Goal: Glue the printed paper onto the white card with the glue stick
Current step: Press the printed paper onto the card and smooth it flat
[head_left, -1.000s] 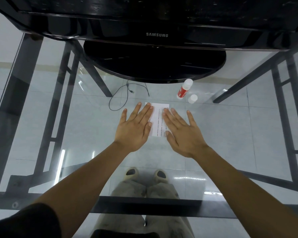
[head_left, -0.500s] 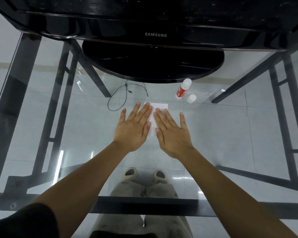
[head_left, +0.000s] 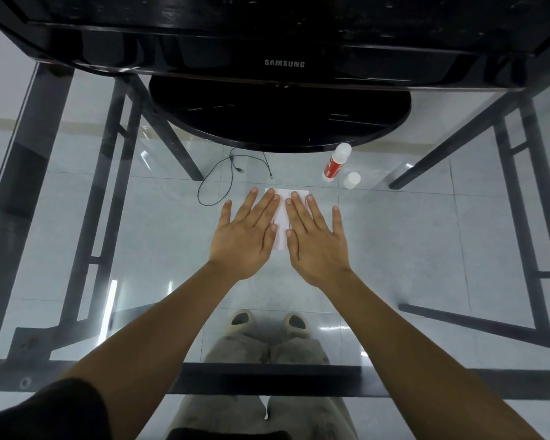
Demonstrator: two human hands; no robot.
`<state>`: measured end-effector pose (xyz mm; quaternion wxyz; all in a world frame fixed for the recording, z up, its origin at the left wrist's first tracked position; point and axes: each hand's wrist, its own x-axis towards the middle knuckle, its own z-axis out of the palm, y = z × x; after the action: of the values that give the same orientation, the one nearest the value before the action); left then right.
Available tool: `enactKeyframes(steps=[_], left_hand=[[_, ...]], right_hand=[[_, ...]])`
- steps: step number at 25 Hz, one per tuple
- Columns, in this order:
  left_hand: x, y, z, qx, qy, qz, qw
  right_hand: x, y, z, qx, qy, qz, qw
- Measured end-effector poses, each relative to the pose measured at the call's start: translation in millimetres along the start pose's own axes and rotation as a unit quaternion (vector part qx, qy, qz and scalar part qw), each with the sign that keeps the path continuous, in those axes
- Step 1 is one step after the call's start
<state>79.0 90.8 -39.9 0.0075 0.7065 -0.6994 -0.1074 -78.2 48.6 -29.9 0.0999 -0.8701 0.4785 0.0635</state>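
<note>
One view only: a wide-angle camera on the person's head, facing forward and steeply down through the glass table (head_left: 410, 236). The monitor (head_left: 283, 63) fills the top edge; below it, near and mid-frame, lie the left hand (head_left: 246, 236) and right hand (head_left: 318, 246) — the shoes (head_left: 242, 319) lower still

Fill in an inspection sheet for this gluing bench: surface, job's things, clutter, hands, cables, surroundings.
Surface: clear glass table top on a black frame.
Job's things: white printed paper flat under both hands, card not told apart; red-and-white glue stick beyond it, its white round cap off alongside.
Clutter: nothing seen.
Hands: left hand and right hand press flat, fingers straight.
Cables: thin black looped cable beyond the left hand.
Surroundings: black Samsung monitor at the far edge; pale tiled floor below.
</note>
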Motion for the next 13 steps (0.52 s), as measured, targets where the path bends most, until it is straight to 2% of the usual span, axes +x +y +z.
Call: enactKeyframes(steps=[7,13], left_hand=[[0.7,-0.6,-0.4,-0.005,-0.011,-0.002,1.0],[0.4,3.5,-1.8,-0.005,-0.03,-0.013,0.999]], right_hand=[[-0.6,-1.6,4.1,0.021,0.012,0.078,0.997],[-1.0,-3.8,4.6,0.042,0.01,0.087,0.995]])
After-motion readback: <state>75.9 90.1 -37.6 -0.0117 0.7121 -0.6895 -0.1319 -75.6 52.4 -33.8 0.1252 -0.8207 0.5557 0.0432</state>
